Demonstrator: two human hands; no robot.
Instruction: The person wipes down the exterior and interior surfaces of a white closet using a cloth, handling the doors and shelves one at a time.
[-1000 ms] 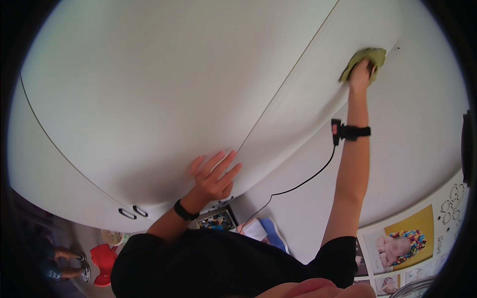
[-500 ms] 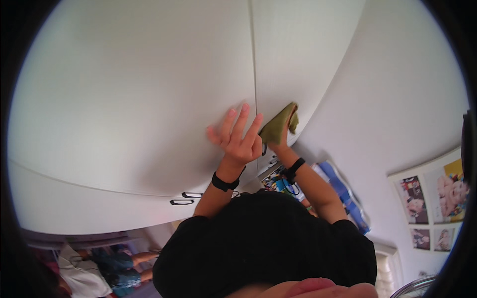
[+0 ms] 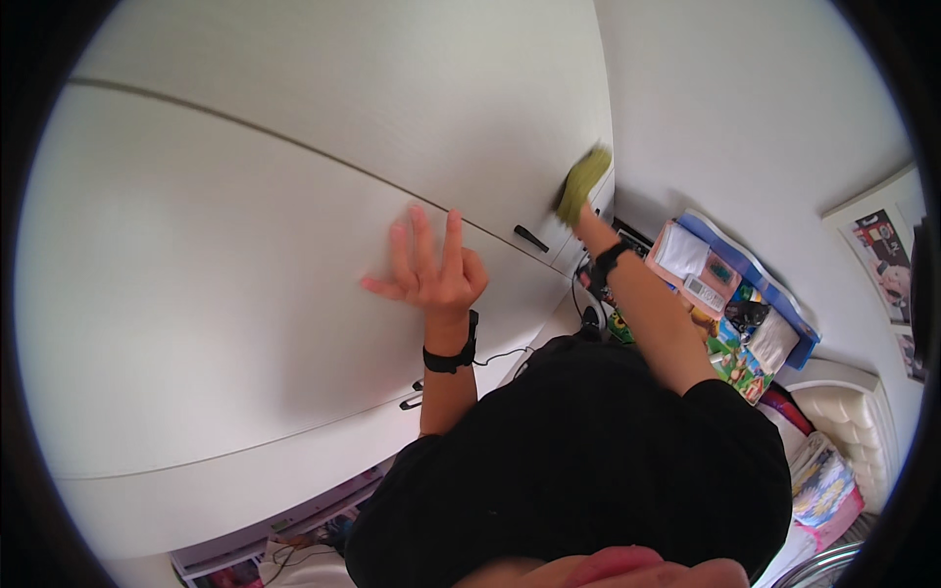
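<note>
A white cupboard with flat doors spans the left and middle of the view, a dark seam running between two doors. My left hand has its fingers spread at the door surface, fingertips close to the seam. It holds nothing. Farther right, my right hand presses a green cloth against the cupboard door near its right edge. The cloth covers most of that hand's fingers and is blurred. A black door handle sits between my two hands. Black bands circle both wrists.
Right of the cupboard stands a blue-edged surface carrying a white cordless handset and colourful printed items. Framed photos hang on the wall. A padded headboard is at lower right. Small black handles mark the cupboard's lower section.
The view has turned, bringing more of the blue-edged surface and the headboard into sight. My right hand with the cloth has moved away from my left hand, toward the cupboard's right edge.
</note>
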